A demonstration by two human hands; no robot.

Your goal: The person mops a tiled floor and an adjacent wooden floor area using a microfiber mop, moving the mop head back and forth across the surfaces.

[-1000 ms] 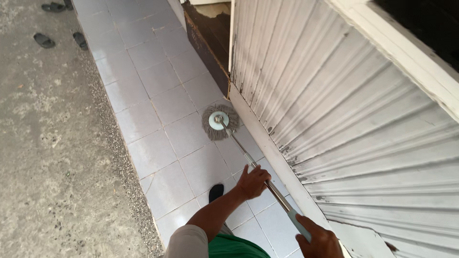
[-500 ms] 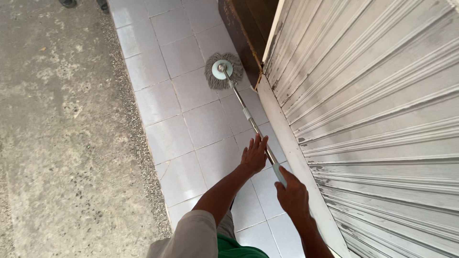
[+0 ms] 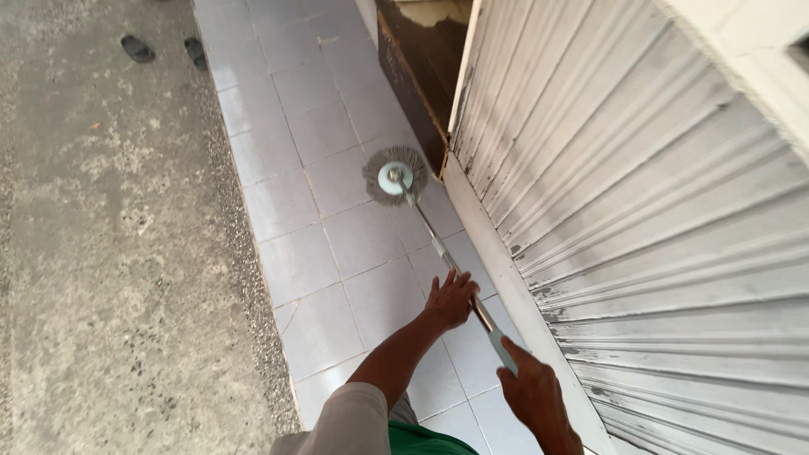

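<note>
Your right hand (image 3: 533, 394) is clenched on the mop's teal grip; your left hand (image 3: 450, 300) lies further up the pole (image 3: 430, 236), fingers loosely curled over it. The pole runs from lower right up-left, away from you. The mop head (image 3: 394, 177) rests flat on the tiles (image 3: 295, 261), near the shutter's (image 3: 640, 219) base, nearer your left hand.

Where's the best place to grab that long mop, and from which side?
Grip the mop by its slim metal pole, not the round stringy head lying flat on the tiled floor. The pole slants up toward the person, so come from above: right hand on the pale end grip, left hand further down.
</note>
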